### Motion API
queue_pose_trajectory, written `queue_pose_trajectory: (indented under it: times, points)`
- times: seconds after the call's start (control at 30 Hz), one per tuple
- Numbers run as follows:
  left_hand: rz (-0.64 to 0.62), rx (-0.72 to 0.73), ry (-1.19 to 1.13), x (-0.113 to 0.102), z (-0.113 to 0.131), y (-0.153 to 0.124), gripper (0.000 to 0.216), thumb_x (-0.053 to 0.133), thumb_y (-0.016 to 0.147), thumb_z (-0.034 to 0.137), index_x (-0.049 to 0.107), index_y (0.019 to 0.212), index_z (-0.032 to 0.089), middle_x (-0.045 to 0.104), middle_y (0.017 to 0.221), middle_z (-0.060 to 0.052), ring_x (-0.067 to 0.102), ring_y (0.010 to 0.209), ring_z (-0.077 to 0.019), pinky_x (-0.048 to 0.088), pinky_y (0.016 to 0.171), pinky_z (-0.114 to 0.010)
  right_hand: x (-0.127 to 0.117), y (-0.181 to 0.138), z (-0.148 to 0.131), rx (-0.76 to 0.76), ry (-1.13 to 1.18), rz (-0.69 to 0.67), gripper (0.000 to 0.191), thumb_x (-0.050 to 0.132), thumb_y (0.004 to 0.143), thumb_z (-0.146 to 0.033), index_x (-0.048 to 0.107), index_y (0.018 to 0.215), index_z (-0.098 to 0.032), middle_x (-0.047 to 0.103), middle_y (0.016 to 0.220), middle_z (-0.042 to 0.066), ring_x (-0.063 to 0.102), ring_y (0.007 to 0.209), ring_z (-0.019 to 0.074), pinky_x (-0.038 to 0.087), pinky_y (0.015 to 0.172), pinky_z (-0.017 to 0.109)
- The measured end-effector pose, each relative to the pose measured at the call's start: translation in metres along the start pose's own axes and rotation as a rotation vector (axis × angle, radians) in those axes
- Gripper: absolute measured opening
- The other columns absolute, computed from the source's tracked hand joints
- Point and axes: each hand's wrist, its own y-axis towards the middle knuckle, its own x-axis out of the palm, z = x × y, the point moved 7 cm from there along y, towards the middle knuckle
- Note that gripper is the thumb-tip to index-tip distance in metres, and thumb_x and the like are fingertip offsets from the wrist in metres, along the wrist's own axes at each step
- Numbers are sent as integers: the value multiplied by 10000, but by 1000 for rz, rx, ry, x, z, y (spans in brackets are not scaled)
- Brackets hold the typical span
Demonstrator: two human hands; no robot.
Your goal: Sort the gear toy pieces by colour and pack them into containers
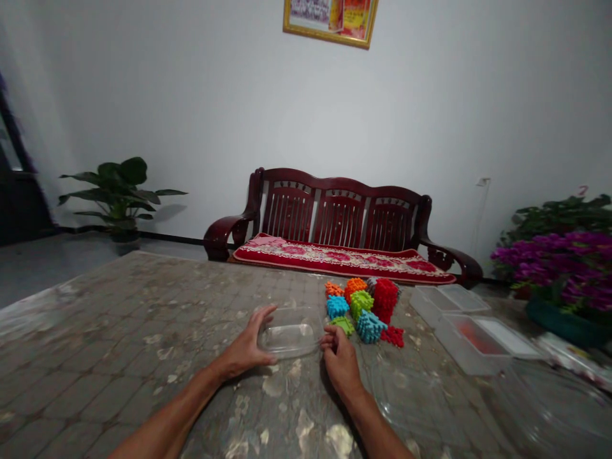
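A clear plastic container (292,334) lies on the table (119,331) in front of me. My left hand (248,347) grips its left end, thumb and fingers around the rim. My right hand (340,360) holds the right end, fingers curled on the edge. Just beyond the right hand sits a heap of spiky plastic blocks (366,307) in orange, red, green and blue. A flat red piece (393,335) lies beside them.
Two more clear containers (449,299) (482,344) stand at the right, one with red inside. A clear lid (411,395) lies near my right forearm. Purple flowers (564,261) are at the far right. A wooden bench (335,223) stands behind the table.
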Motion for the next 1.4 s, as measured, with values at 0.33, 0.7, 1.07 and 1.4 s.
queue_pose_trajectory:
  times: [0.33,0.7,1.07,1.4]
  points:
    - [55,162,274,-3,5,-5,817,664,851,568,439,1564,239,374,1651,-166,350,1528,-400,324,1237,-609,-2,-6,4,-48,-43,44,527,499,808,-232,673,1302,-175,760,893,58,729,844,223,577,847,351]
    - [111,171,324,-4,12,-5,658,602,928,484,489,1532,248,504,1585,-136,457,1476,-339,363,1232,-576,-3,-7,-7,-78,-96,12,446,493,785,-202,728,1163,-174,752,840,47,722,810,221,571,789,323]
    - [180,246,361,-5,23,-7,552,490,1008,436,472,1521,233,546,1550,-121,507,1442,-297,409,1220,-532,-4,-12,-15,-81,-145,-22,449,477,775,-162,729,1145,-194,758,858,43,724,829,214,557,802,311]
    - [183,219,324,-4,22,-7,545,473,1017,444,472,1518,230,537,1542,-135,496,1441,-305,379,1235,-559,-5,-11,-12,-37,-56,12,427,513,735,-195,745,1093,-200,757,809,28,713,780,219,558,767,326]
